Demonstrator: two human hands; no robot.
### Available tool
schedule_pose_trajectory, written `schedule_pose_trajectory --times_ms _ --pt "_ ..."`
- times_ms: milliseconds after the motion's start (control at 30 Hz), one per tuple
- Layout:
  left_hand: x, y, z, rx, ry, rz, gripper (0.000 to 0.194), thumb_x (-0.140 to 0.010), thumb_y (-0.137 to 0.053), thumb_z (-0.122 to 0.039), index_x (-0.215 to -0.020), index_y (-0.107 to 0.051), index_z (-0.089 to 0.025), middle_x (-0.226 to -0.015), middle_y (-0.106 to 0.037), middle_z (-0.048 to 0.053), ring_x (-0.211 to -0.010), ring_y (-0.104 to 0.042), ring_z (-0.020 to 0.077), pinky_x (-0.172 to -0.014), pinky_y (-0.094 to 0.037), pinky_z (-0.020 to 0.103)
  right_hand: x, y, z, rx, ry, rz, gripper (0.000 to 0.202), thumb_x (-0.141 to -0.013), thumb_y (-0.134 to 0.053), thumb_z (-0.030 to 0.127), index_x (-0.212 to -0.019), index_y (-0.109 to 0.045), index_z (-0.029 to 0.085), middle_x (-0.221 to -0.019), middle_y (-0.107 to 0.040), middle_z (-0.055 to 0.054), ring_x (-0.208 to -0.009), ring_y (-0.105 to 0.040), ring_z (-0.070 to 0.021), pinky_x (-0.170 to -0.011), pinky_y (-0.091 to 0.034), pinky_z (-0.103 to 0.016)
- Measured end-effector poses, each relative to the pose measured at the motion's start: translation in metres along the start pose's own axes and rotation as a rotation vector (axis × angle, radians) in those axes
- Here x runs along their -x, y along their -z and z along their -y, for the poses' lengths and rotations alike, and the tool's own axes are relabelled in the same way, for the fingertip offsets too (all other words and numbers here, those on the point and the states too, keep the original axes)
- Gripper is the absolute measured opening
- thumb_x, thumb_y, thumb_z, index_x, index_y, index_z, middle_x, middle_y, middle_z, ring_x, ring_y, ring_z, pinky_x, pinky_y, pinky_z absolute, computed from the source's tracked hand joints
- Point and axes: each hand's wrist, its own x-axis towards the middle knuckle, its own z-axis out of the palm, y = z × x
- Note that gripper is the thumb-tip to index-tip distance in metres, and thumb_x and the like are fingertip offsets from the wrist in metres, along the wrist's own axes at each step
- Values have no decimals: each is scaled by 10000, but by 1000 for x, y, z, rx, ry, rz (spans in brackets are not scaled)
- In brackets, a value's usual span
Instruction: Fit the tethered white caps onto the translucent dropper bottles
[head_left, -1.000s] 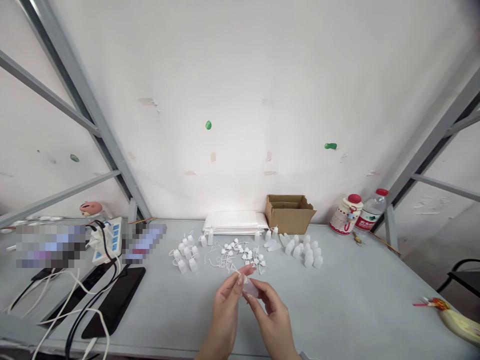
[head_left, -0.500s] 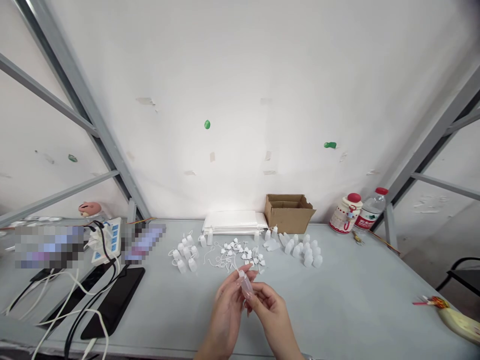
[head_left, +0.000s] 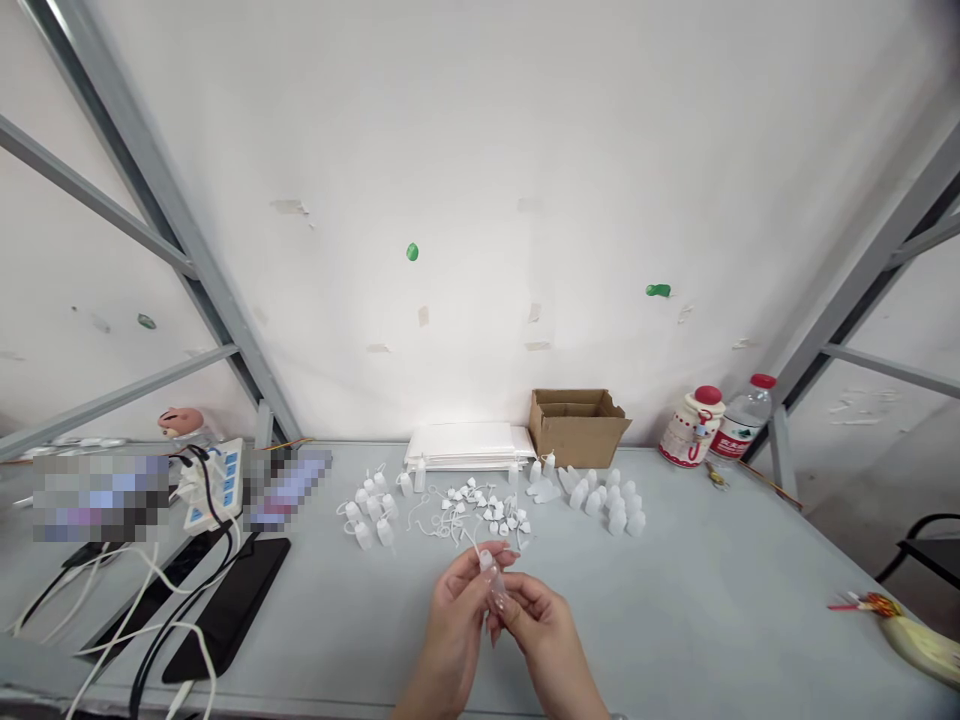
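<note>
Near the front middle of the table, my left hand (head_left: 459, 612) and my right hand (head_left: 541, 622) both pinch one small translucent bottle (head_left: 496, 588). The bottle leans, its top end up and to the left, with a thin white strap near it. Behind my hands lies a loose pile of small white caps with straps (head_left: 491, 507). Several capped bottles (head_left: 369, 502) stand left of the pile. To the right is a group of translucent bottles (head_left: 615, 503) without straps showing. A few more bottles (head_left: 542, 467) stand near the back.
A brown cardboard box (head_left: 579, 440) and a white stack (head_left: 469, 445) sit against the wall. Farther right are a red-lidded jar (head_left: 690, 428) and a water bottle (head_left: 742, 420). Cables, a power strip (head_left: 217, 485) and a black phone (head_left: 229, 608) occupy the left.
The bottle and the fingers have shifted slightly downward. My left thumb now lies closer to the bottle's upper part. Both hands keep their hold.
</note>
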Motion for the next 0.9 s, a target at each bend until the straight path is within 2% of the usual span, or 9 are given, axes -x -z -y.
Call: schedule_pose_trajectory --times_ms 100,233,300,367,400,467,633,900 --pt "0 2 -4 -21 -15 40 413 -613 -724 -379 -959 -676 -160 -972 -665 116 -579 -530 102 -420 -353 196 1 -1 3 -86 -44 95 293 -670 -726 422 -718 -690 135 -601 -584 -13 -532 -485 -97 -528 -392 -219" --pt "-1 5 -9 -132 -35 27 477 -621 -711 -428 -1020 -665 -169 -1019 -670 132 -426 -461 60 -365 -355 212 2 -3 8 -185 -115 196 349 -724 -669 460 -707 -681 111 -667 -596 -47 -561 -497 -100 -550 -392 -225" --pt "-2 7 -10 -201 -78 -16 453 -599 -735 -403 -986 -682 -174 -995 -687 121 -507 -550 108 -443 -431 234 2 -3 8 -197 -122 163 327 -704 -698 440 -755 -686 117 -660 -593 -38 -574 -507 -104 -565 -394 -226" --pt "-2 8 -12 -241 -130 -42 423 -570 -761 -366 -942 -699 -175 -981 -699 119 -787 -632 212 -641 -494 273 1 -2 6 -197 -111 115 304 -675 -733 409 -775 -689 126 -648 -587 -25 -569 -499 -99 -566 -389 -221" --pt "-2 8 -12 -245 -148 -37 417 -567 -764 -359 -936 -702 -176 -992 -698 121 -914 -615 248 -737 -489 296 1 -1 5 -198 -109 101 299 -664 -745 401 -770 -690 127 -643 -583 -21 -560 -491 -94 -561 -385 -218" --pt "-1 8 -12 -235 -144 6 428 -597 -741 -362 -984 -689 -187 -1050 -682 122 -1042 -568 277 -842 -458 335 0 1 4 -206 -114 90 300 -657 -748 403 -756 -693 125 -641 -582 -21 -551 -477 -90 -550 -376 -214" --pt "3 7 -11 -183 -61 73 419 -713 -628 -396 -1084 -643 -203 -1129 -645 121 -1084 -534 286 -810 -445 346 1 0 4 -135 -69 67 293 -684 -723 414 -773 -697 136 -696 -621 -41 -561 -480 -91 -559 -374 -215" --pt "3 4 -12 -70 -9 48 407 -698 -630 -374 -1048 -665 -169 -1050 -665 125 -1046 -536 284 -810 -409 347 1 -3 3 -56 -29 -4 303 -650 -737 431 -746 -704 145 -640 -604 -20 -544 -464 -95 -551 -372 -220"
